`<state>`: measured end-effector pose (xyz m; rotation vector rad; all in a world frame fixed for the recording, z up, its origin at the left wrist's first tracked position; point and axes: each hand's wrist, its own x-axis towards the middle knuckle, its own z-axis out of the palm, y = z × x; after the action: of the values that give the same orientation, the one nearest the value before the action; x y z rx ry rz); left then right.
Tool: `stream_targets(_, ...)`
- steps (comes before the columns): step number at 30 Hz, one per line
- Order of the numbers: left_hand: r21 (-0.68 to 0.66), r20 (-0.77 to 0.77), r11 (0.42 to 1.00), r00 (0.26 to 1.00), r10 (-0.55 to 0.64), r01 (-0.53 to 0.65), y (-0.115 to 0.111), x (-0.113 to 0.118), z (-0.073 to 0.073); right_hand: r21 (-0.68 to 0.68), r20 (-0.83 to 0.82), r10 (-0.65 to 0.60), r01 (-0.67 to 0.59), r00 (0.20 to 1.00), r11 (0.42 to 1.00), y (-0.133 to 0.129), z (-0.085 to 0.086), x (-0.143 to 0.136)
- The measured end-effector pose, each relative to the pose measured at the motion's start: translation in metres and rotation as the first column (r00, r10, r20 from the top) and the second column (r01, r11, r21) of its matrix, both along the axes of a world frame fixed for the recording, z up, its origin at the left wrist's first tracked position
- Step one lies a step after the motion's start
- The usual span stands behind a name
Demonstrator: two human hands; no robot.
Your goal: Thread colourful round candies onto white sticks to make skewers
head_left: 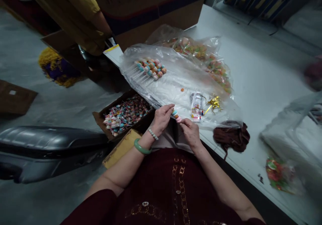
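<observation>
Between my two hands, near the table's front edge, is a small candy stick [176, 115] with blue, orange and pink pieces. My left hand [162, 117] has its fingers closed on the upper end. Pinched at the pink lower end is my right hand [190, 131]. Beyond them a clear plastic sheet [173, 80] covers part of the table. On it lie a pile of candy sticks [151, 68], a lone orange piece [182, 90], a small printed packet [197, 105] and gold ties [214, 103].
An open carton of wrapped candies [125, 115] stands left below the table edge. Bags of colourful candy [201, 50] lie behind the sheet, near a large cardboard box [156, 13]. A brown cloth [232, 137] is at right. A person in yellow [72, 10] stands back left.
</observation>
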<state>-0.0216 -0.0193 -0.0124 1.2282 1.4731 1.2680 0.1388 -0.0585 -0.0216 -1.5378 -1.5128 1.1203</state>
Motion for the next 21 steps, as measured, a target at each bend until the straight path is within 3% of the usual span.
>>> stream_targets(3, -0.097, 0.293, 0.995, 0.956, -0.001, 0.030, 0.005, -0.005, 0.006, -0.022, -0.053, 0.012, -0.013, 0.999, 1.000, -0.002, 0.004, -0.002)
stream_targets(5, -0.169, 0.515, 0.982, 0.857, 0.010, 0.090, 0.008, -0.006, 0.011, -0.004, -0.057, 0.016, -0.017, 0.998, 1.000, -0.004, 0.009, -0.003)
stream_targets(7, -0.200, 0.635, 0.967, 0.772, 0.005, 0.159, 0.009, -0.002, 0.015, 0.004, -0.054, 0.016, -0.016, 0.998, 1.000, -0.006, 0.013, -0.003)
stream_targets(9, -0.216, 0.676, 0.964, 0.736, 0.032, 0.157, 0.008, 0.006, 0.015, -0.018, -0.074, 0.001, -0.003, 0.997, 1.000, -0.008, 0.013, -0.003)
stream_targets(15, -0.309, 0.731, 0.951, 0.636, 0.248, -0.016, 0.000, 0.041, 0.011, -0.052, -0.144, -0.042, 0.035, 0.989, 0.998, -0.011, 0.006, -0.004)
stream_targets(21, -0.329, 0.703, 0.944, 0.674, 0.228, 0.024, -0.004, 0.065, 0.035, -0.139, -0.330, -0.133, 0.091, 0.935, 0.986, -0.013, 0.007, 0.002)
